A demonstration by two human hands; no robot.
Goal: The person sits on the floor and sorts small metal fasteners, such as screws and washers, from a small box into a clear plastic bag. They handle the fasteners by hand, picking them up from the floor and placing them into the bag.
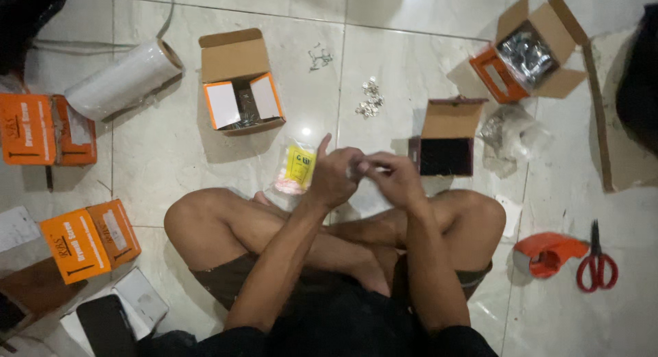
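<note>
Your left hand [334, 173] and right hand [394, 177] pinch one small pale piece together just before the dark open box [445, 156], whose inside looks empty, while loose metal pieces [370, 99] behind it wait.

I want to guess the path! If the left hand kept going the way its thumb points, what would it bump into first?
The left hand has its thumb pointing up and away from the person. Going on, it would probably first meet the open cardboard box with white flaps, though height above the floor is unclear.
</note>
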